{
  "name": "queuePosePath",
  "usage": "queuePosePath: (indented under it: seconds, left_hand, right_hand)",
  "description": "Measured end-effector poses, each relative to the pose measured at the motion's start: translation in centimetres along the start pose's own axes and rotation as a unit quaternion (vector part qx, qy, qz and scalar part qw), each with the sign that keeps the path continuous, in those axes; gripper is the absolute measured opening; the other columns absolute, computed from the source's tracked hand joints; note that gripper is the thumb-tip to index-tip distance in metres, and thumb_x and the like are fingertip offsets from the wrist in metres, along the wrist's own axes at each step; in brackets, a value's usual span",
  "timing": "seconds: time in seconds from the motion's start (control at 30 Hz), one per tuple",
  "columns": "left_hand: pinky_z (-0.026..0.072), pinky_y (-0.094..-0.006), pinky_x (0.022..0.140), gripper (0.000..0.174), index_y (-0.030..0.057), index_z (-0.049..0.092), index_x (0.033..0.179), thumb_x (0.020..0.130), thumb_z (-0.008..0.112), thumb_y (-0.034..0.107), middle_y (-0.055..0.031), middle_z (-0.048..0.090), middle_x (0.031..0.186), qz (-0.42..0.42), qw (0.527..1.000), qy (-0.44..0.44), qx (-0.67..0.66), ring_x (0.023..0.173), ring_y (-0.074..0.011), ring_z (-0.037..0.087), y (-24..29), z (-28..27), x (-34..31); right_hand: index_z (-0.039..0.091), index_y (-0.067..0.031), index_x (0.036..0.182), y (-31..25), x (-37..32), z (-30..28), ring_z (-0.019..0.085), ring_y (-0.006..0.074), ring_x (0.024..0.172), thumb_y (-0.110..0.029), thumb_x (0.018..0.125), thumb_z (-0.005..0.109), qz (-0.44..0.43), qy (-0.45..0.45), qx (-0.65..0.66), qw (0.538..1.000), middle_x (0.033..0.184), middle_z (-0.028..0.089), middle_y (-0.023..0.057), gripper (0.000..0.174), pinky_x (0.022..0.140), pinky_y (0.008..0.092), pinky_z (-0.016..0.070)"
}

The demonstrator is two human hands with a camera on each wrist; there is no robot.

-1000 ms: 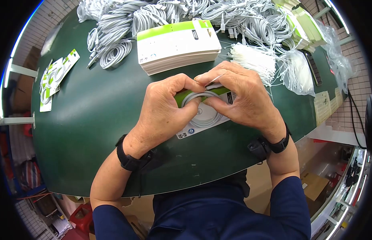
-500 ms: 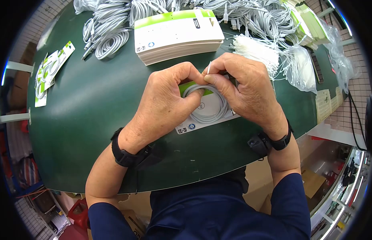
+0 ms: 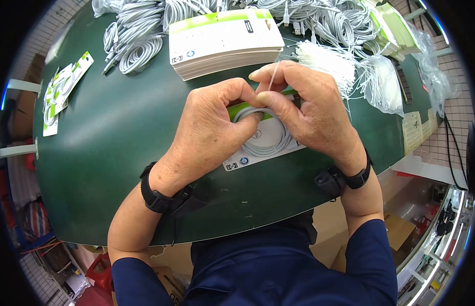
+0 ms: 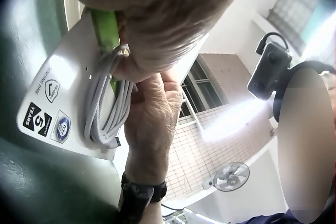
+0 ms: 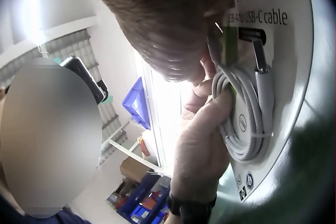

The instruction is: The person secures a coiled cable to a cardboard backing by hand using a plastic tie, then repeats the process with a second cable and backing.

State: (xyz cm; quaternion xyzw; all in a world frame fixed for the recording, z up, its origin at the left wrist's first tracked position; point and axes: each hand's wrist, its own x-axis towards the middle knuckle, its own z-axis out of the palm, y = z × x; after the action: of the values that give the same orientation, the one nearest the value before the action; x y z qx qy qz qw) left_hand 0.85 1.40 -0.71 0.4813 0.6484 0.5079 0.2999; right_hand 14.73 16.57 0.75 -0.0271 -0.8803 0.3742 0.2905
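Note:
A printed card (image 3: 267, 131) lies on the green table under a coiled white USB cable (image 3: 257, 151). My left hand (image 3: 209, 127) grips the coil at its top left, thumb inside the loop and index finger curled over the upper edge. My right hand (image 3: 316, 104) is at the top right of the coil, its thumb meeting the left fingertips. From between the right thumb and index finger a thin white cable tie (image 3: 273, 76) sticks up. In the right wrist view, the cable's metal plug (image 5: 260, 58) lies along the card, and a white tie crosses the coil's lower side.
Behind the hands stands a thick stack of cards (image 3: 224, 43). Bundled cables (image 3: 140, 30) line the back. A heap of white cable ties (image 3: 326, 66) and a plastic bag (image 3: 385, 89) sit at the right; carded cables (image 3: 64, 89) lie at the far left.
The right hand has shifted from over the coil to its upper right, and its index finger has lifted off the thumb. More of the tie now shows. The left hand keeps its grip.

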Motion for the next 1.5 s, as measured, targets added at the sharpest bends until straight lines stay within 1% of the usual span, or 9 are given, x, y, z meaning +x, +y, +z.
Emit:
queuePosePath:
  seconds: [0.07,0.17,0.37,0.57,0.87,1.07,1.23,1.37,1.5]
  left_hand:
    - [0.0592,-0.0281,0.092,0.014,-0.0030,0.073,0.100,0.086,0.072,-0.006,-0.0053,0.078,0.099,0.004,1.000,0.001,0.001,0.098,-0.0097,0.071,0.1,-0.1,0.0]
    - [0.0596,-0.0281,0.092,0.014,-0.0033,0.073,0.100,0.086,0.073,-0.007,-0.0055,0.078,0.099,0.007,1.000,0.000,0.000,0.098,-0.0100,0.072,0.1,0.0,0.0]
    - [0.0598,-0.0284,0.092,0.015,-0.0038,0.073,0.100,0.086,0.073,-0.007,-0.0059,0.078,0.100,-0.008,1.000,0.001,0.005,0.098,-0.0100,0.072,0.0,-0.1,-0.1]
    - [0.0590,-0.0283,0.093,0.014,-0.0030,0.072,0.099,0.086,0.073,-0.006,-0.0049,0.077,0.099,-0.026,1.000,-0.011,-0.003,0.097,-0.0089,0.071,-0.3,0.0,0.1]
    - [0.0576,-0.0299,0.097,0.014,-0.0019,0.072,0.099,0.085,0.072,-0.007,-0.0044,0.077,0.099,-0.023,0.999,-0.021,-0.025,0.100,-0.0093,0.071,-0.5,0.5,-0.1]
    - [0.0572,-0.0310,0.100,0.015,-0.0018,0.073,0.099,0.085,0.071,-0.007,-0.0048,0.077,0.100,-0.025,0.998,-0.029,-0.055,0.102,-0.0099,0.071,-0.3,0.6,-0.2]
    - [0.0570,-0.0316,0.101,0.015,-0.0021,0.074,0.098,0.085,0.071,-0.008,-0.0046,0.077,0.100,-0.015,0.999,-0.030,-0.037,0.103,-0.0115,0.072,-0.3,0.8,-0.2]
    - [0.0570,-0.0319,0.102,0.015,-0.0025,0.074,0.098,0.084,0.071,-0.008,-0.0046,0.077,0.100,-0.033,0.998,-0.030,-0.052,0.104,-0.0122,0.072,-0.1,0.9,-0.2]
    - [0.0572,-0.0320,0.102,0.015,-0.0027,0.074,0.098,0.085,0.071,-0.008,-0.0050,0.077,0.100,-0.031,0.998,-0.031,-0.050,0.103,-0.0120,0.072,-0.1,0.9,-0.2]
  right_hand:
    - [0.071,-0.0023,0.096,0.3,0.0,-0.5,0.074,0.0269,0.074,-0.006,0.092,0.076,-0.017,-0.023,-0.006,1.000,0.089,0.075,0.0109,0.007,0.066,0.0352,0.0575]
    - [0.072,-0.0029,0.093,0.5,0.0,-0.5,0.074,0.0245,0.072,-0.009,0.090,0.079,-0.009,0.000,-0.016,1.000,0.087,0.076,0.0092,0.010,0.065,0.0336,0.0582]
    - [0.071,-0.0027,0.092,0.6,0.0,-0.5,0.073,0.0248,0.071,-0.010,0.090,0.080,0.023,0.005,-0.010,1.000,0.083,0.074,0.0103,0.012,0.064,0.0338,0.0572]
    - [0.066,-0.0022,0.088,1.0,-0.1,0.0,0.069,0.0296,0.068,-0.013,0.091,0.079,0.021,0.008,-0.031,0.999,0.078,0.069,0.0115,0.018,0.063,0.0383,0.0543]
    - [0.060,-0.0038,0.095,1.1,-0.4,0.9,0.071,0.0335,0.074,-0.013,0.097,0.073,0.016,0.014,-0.054,0.998,0.080,0.068,0.0141,0.016,0.065,0.0416,0.0547]
    - [0.059,-0.0045,0.096,1.2,-0.3,1.2,0.071,0.0343,0.073,-0.014,0.097,0.073,0.015,0.028,-0.062,0.998,0.079,0.068,0.0143,0.017,0.063,0.0427,0.0547]
    - [0.059,-0.0049,0.096,1.3,-0.3,1.4,0.070,0.0343,0.069,-0.016,0.098,0.073,0.015,0.042,-0.076,0.996,0.075,0.068,0.0142,0.018,0.060,0.0426,0.0541]
    - [0.059,-0.0052,0.096,1.4,-0.3,1.6,0.070,0.0342,0.065,-0.017,0.098,0.074,0.009,0.051,-0.085,0.995,0.072,0.067,0.0139,0.020,0.057,0.0420,0.0535]
    - [0.058,-0.0053,0.096,1.3,-0.2,1.7,0.070,0.0341,0.065,-0.017,0.097,0.075,0.027,0.056,-0.073,0.995,0.072,0.067,0.0135,0.022,0.057,0.0421,0.0534]
